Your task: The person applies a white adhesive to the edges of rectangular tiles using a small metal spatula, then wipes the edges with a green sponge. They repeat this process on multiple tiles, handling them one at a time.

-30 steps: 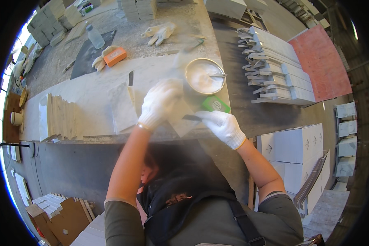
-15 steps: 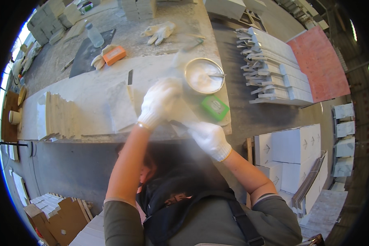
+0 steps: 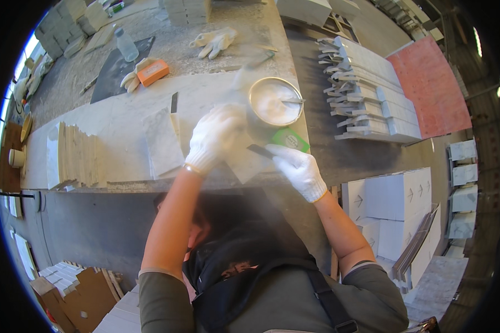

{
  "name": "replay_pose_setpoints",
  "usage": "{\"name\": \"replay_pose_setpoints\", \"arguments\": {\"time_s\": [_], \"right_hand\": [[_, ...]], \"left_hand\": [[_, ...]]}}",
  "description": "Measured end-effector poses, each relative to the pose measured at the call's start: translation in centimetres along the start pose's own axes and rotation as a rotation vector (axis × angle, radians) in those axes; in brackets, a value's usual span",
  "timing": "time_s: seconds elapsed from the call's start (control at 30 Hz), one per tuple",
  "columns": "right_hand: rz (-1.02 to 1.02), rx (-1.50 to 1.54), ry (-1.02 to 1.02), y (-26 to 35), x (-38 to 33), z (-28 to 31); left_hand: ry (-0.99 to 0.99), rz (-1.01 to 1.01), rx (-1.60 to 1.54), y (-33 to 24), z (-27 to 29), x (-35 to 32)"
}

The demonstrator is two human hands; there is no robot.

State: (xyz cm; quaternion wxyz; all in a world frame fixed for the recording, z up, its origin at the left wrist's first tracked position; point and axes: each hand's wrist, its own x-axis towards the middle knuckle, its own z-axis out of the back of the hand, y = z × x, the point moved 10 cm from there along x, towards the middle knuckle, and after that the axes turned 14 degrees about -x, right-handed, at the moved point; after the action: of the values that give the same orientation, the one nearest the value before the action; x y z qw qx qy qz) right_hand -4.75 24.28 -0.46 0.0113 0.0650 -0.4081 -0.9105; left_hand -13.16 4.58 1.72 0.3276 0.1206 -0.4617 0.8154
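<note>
My left hand (image 3: 212, 139), in a white knit glove, is closed at the edge of a pale flat tile (image 3: 244, 166), which is tilted with one corner toward me. Haze blurs its fingers. My right hand (image 3: 299, 171), also gloved, grips a dark, flat scraper blade (image 3: 259, 150) beside the tile's right edge, apart from it. Just beyond that hand, a green box (image 3: 291, 139) lies partly covered by the fingers. Farther on stands a round metal bowl (image 3: 255, 114) of white paste, with a flat tool (image 3: 293, 101) resting in it.
The workbench (image 3: 122, 119) holds a row of upright tiles (image 3: 75, 155) at left. An orange box (image 3: 153, 72), a bottle (image 3: 126, 45) and loose gloves (image 3: 214, 43) lie farther back. Right of the bench stand stacked slabs (image 3: 378, 94) and white cartons (image 3: 391, 194).
My right hand has moved right, away from the tile, with the blade, and now partly covers the green box. The left hand stays in nearly the same place.
</note>
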Motion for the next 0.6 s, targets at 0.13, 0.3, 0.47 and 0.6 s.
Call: {"name": "replay_pose_setpoints", "arguments": {"time_s": [0.13,0.3,0.47,0.6], "right_hand": [[0.138,-0.053,-0.087,1.3,-0.1,0.7],[0.212,-0.18,-0.074,2.1,-0.3,0.5],[0.152,-0.186,-0.106,2.0,-0.6,0.5],[0.178,-0.214,-0.099,2.4,-0.8,0.4]], "left_hand": [[-0.006,-0.007,0.022,0.0,-0.1,0.1],[0.001,0.019,0.019,0.3,-0.2,0.0],[-0.005,0.005,0.001,0.1,0.0,0.0],[0.001,0.015,-0.002,0.0,-0.1,0.1]]}}
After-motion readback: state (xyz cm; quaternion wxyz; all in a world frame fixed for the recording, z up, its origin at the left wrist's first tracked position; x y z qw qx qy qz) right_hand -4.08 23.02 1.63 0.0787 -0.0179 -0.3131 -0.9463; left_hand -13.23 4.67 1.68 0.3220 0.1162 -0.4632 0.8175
